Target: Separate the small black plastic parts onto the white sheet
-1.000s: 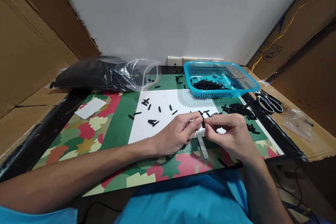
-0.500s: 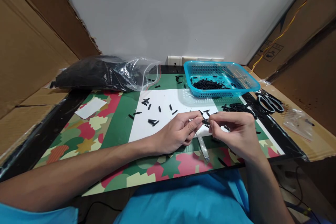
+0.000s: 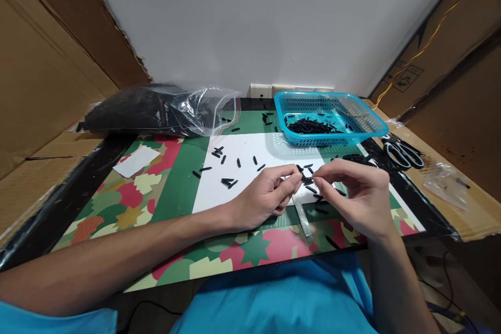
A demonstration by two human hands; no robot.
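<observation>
Left hand point(image 3: 270, 193) pinches a slim black piece point(image 3: 307, 180), seemingly to steady it. Right hand point(image 3: 362, 201): fingertips nearly together, contents unclear. Blue perforated basket point(image 3: 329, 140) likely corrals loose pieces point(image 3: 311, 126).

The pieces point(image 3: 238, 163) are looking matt, the basket point(image 3: 332, 139) is showing smooth plastic, the plastic bag point(image 3: 156, 109) is gleaming glossily.

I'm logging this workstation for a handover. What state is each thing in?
Left hand: curled, thumb against forefinger; whether it holds anything is unclear.
Right hand: thumb and forefinger nearly together; hold unclear.
Loose black pieces: scattered, some in heaps.
Blue basket: upright, uncovered, partly filled.
Large plastic bag: lying down, bulging; seal unclear.
Scissors: lying down; blades unclear.
Small clear bag: crumpled.
White slip: lying on the mat.
</observation>
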